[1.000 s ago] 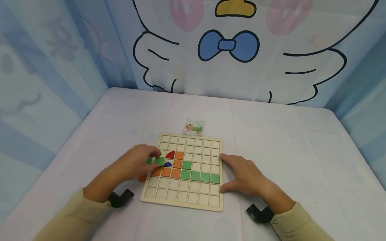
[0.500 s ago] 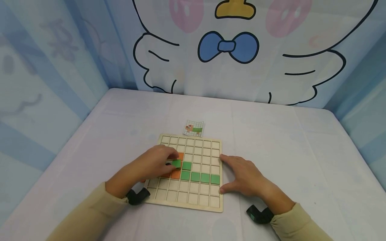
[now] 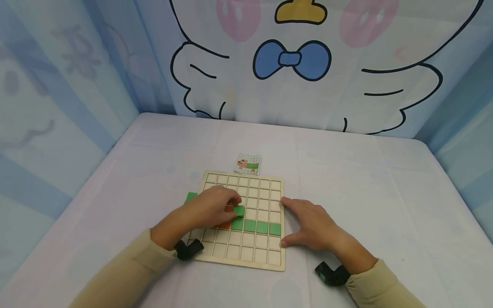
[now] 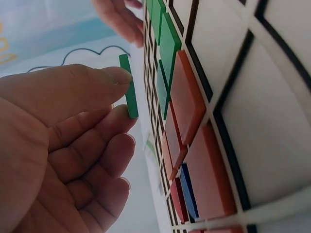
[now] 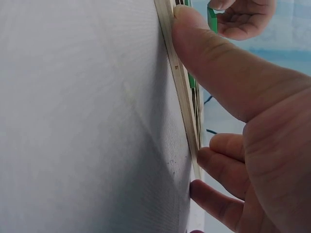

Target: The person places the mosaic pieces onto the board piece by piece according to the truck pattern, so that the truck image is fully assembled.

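Observation:
My left hand point(image 3: 208, 208) pinches a green square tile point(image 4: 128, 86) between thumb and index finger. The tile hangs above the wooden grid board point(image 3: 246, 256), apart from it in the left wrist view. Below lie a row of green tiles point(image 3: 249, 226) and some orange tiles point(image 4: 187, 97), set in the board's cells. A blue piece point(image 4: 188, 189) and a red piece point(image 4: 178, 199) show in the left wrist view; my left hand hides them from the head camera. At the board's right edge, my right hand point(image 3: 313, 224) touches the rim with thumb and fingers spread apart.
Behind the board lies a small card point(image 3: 247, 164) with a coloured grid picture. Another green tile point(image 3: 191, 196) is at the board's left side, partly covered by my left arm. The white table point(image 3: 366, 192) stretches back to a printed curtain point(image 3: 292, 98).
My left hand has carried the green tile rightward over the board, from the left columns to above the middle. The right hand stays at the right edge.

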{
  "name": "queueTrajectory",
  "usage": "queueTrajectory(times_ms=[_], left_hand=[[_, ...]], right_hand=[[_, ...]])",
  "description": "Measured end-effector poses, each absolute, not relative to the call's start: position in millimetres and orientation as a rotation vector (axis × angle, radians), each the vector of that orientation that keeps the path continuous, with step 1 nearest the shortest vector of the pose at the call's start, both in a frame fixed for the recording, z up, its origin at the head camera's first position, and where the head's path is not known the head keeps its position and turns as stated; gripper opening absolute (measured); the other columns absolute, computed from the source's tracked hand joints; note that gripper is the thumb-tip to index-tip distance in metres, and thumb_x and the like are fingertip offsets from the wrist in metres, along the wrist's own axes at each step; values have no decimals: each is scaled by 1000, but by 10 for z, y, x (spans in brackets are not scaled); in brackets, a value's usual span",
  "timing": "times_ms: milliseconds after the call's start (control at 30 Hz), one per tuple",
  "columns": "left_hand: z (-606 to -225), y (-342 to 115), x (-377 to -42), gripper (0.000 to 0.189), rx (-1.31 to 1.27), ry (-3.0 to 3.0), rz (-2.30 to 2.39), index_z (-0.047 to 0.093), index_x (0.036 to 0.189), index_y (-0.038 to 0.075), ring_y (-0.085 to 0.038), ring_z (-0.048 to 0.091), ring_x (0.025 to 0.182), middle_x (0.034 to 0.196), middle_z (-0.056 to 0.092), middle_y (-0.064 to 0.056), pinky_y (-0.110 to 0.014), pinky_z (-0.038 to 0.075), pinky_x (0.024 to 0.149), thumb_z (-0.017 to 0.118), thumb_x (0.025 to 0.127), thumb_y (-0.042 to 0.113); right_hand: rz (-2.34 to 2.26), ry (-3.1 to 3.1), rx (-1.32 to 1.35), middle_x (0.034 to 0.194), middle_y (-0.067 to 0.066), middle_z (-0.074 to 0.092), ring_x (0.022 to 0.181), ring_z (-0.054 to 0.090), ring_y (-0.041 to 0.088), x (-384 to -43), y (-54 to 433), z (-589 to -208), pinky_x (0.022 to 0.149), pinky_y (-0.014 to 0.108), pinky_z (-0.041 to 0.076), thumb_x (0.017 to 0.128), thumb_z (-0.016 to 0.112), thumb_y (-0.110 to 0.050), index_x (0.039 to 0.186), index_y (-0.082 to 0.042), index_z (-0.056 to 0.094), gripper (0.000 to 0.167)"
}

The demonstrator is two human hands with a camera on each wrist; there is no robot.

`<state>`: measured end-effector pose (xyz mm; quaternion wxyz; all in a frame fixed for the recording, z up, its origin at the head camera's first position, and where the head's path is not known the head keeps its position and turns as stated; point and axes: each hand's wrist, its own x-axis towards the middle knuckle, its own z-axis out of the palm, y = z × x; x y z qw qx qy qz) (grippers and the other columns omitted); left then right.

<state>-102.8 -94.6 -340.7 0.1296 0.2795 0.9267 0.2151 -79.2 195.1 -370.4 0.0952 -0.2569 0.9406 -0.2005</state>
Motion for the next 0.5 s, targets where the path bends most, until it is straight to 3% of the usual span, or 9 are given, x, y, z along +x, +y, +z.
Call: queueTrajectory(times_ms=[200,500], left_hand=[[-3425,-859,-1037,29,861,2674,605,70,115,4,-16,61,92,100,69,0,-37,49,89,76,89,16],[-3445,-795,-1057,28,901,2659,606,70,114,5,-18,64,100,104,70,-1,-36,50,91,77,89,17]], right_hand=[[-595,2789,-765,142,19,54,130,48,41,-785,1944,-3697,99,62,39,69,88,-51,147,-1,45,101],[-596,2784,-751,143,18,53,131,47,40,-782,1944,-3689,99,62,39,69,88,-50,147,-1,45,101]])
